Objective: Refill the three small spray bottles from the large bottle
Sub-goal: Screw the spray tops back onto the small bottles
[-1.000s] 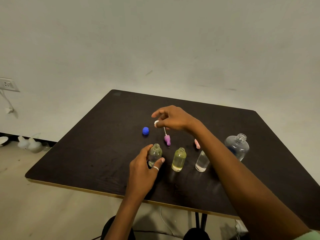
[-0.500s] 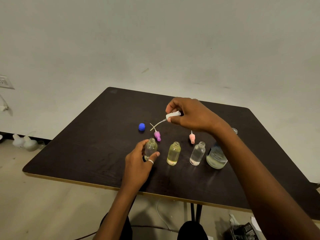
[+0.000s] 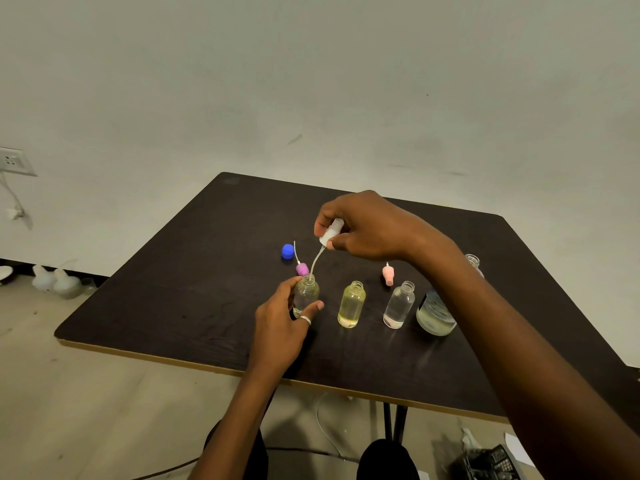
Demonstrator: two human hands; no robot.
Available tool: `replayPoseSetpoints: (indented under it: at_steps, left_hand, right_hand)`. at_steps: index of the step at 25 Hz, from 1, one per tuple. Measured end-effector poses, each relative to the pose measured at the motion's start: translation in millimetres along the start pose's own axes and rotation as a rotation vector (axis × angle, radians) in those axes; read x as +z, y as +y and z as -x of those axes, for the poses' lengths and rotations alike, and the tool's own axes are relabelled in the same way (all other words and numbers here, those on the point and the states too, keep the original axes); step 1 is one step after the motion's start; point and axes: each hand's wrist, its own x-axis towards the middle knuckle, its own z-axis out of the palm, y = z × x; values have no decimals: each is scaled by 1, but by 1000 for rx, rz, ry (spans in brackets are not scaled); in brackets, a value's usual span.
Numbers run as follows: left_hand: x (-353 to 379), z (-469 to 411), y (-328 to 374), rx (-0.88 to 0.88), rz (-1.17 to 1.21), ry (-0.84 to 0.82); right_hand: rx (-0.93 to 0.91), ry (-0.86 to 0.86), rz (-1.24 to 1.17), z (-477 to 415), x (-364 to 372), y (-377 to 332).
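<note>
Capping step under way: right hand [image 3: 367, 226] pinching white sprayer [image 3: 330, 233], feeding its tube into clear bottle [image 3: 306, 294], gripped by left hand [image 3: 282, 327]. 2 bottles, then large bottle [image 3: 436, 315], standing open rightward. Next: lowering, twisting.

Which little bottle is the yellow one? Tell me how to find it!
Look at the dark table, at the row of small bottles near its front edge. The yellow bottle stands in the middle, open, no hand touching it. Its neighbours are clear; only this one looks yellow.
</note>
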Motion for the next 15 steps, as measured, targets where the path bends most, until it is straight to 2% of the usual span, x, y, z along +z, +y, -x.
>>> replayPoseSetpoints:
  at_steps: [15]
  left_hand:
    - [-1,1,0,-4,0,5]
  right_hand:
    - [-65,-108,138,-16,60,-3]
